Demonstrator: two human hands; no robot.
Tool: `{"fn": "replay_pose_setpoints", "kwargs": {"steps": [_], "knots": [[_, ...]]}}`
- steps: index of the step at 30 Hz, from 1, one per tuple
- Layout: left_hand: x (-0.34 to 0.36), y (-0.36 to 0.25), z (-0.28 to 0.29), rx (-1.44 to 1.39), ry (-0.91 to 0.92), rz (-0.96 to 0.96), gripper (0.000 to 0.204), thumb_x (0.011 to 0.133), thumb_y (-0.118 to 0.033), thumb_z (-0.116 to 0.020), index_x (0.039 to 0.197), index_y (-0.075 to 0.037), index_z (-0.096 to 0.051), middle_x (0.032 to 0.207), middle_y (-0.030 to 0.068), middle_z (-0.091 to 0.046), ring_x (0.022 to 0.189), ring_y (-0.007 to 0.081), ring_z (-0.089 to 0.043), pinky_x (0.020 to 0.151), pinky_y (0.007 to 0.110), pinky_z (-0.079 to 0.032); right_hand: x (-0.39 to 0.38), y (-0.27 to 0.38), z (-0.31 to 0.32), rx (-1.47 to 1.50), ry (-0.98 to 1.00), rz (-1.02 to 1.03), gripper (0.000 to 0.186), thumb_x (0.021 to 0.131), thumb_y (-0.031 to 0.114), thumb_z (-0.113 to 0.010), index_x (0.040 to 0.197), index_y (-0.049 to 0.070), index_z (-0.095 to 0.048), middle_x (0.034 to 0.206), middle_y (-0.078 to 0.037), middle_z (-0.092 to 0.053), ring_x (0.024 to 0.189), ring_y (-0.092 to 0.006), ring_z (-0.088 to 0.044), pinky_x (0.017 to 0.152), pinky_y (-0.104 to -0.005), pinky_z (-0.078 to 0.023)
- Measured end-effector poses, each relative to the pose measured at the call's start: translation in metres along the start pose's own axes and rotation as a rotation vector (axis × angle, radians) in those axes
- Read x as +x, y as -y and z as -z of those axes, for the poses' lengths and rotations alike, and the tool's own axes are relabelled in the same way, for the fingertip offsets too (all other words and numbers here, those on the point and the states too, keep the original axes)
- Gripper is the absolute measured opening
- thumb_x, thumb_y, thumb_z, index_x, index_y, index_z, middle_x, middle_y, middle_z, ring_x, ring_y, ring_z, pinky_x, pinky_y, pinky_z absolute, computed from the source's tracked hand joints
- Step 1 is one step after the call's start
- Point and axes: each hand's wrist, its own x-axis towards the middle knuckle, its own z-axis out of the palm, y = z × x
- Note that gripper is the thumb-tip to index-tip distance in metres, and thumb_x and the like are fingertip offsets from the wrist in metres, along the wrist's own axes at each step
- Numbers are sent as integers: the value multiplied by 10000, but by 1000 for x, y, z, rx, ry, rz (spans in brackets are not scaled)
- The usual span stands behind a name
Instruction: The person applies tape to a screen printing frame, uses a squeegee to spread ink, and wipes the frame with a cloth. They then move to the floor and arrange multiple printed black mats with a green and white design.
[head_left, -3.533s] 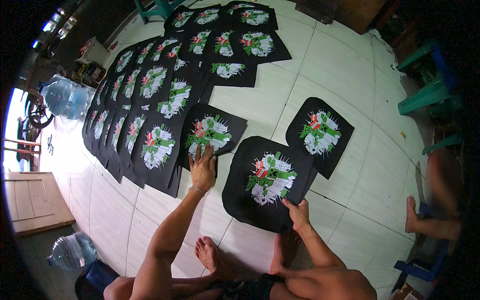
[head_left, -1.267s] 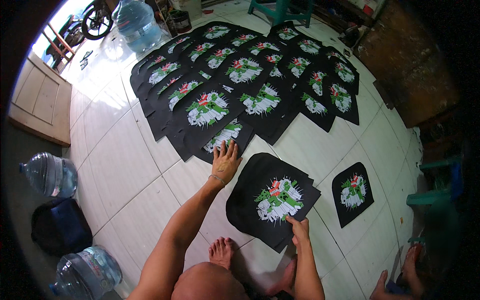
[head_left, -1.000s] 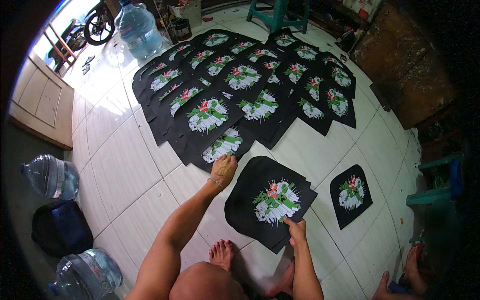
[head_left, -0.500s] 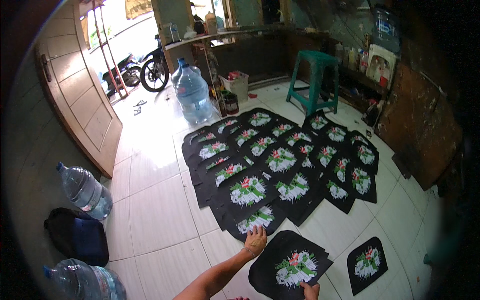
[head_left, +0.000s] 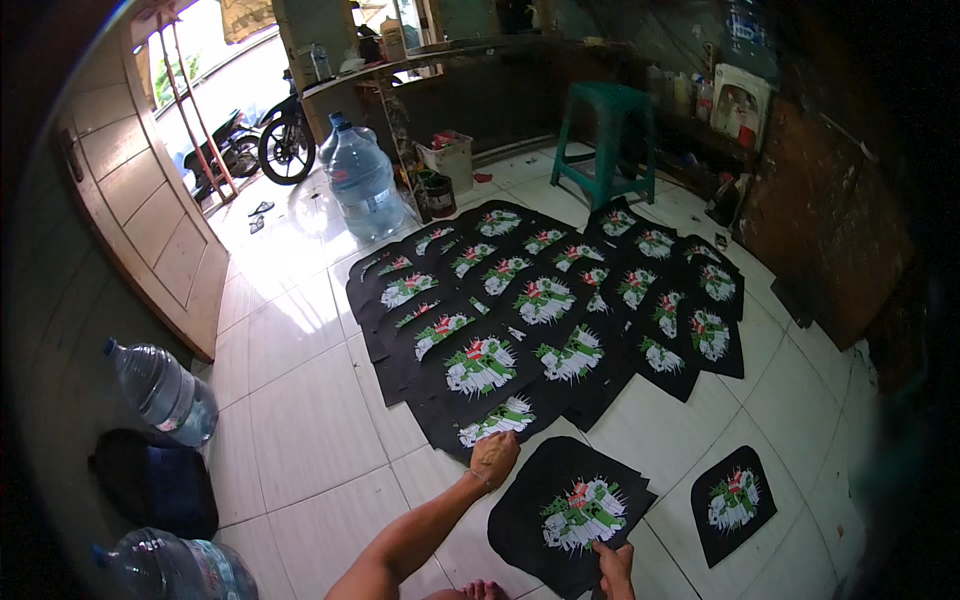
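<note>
Many black cloth panels with a green, white and red print lie overlapping in a wide spread [head_left: 547,300] on the floor. At its near edge, my left hand [head_left: 493,460] has its fingers drawn together on the nearest printed panel [head_left: 497,421]; its fingertips are partly hidden. Close to my body, a separate black panel [head_left: 580,512] with the same print is gripped at its lower edge by my right hand [head_left: 614,572], thumb on top. A smaller black printed panel [head_left: 735,507] lies apart on the tiles to the right.
A green plastic stool [head_left: 606,145] stands behind the spread. Large water bottles [head_left: 362,185] stand near the doorway, and more [head_left: 165,393] are along the left wall beside a dark bag [head_left: 155,480]. The door [head_left: 150,200] is open, with a motorbike [head_left: 285,145] outside.
The fingers of my left hand, spread over the near panel before, have drawn together at its edge. My right hand keeps its hold. The whole view has shifted slightly.
</note>
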Motion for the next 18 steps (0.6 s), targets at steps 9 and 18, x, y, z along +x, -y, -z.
{"fn": "replay_pose_setpoints", "kwargs": {"steps": [9,18], "knots": [[-153,-115,-39,1,55,-460,489,868,-331,-642,1230,-17,-548,1211,172,-627,1092,379,-620,874,425,-539,9,-19,-15,907,461,-254,319,942,240,-634,1186,35,-615,1124,-105,-648,968,-208,-628,869,-351,-505],[-27,29,-18,-173,-190,-119,571,810,-282,-729,1298,-53,-540,1273,172,-587,1149,346,-580,987,419,-472,3,-7,-32,340,238,25,351,820,-78,-678,1164,-33,-622,1105,-96,-676,944,-191,-651,846,-332,-521]]}}
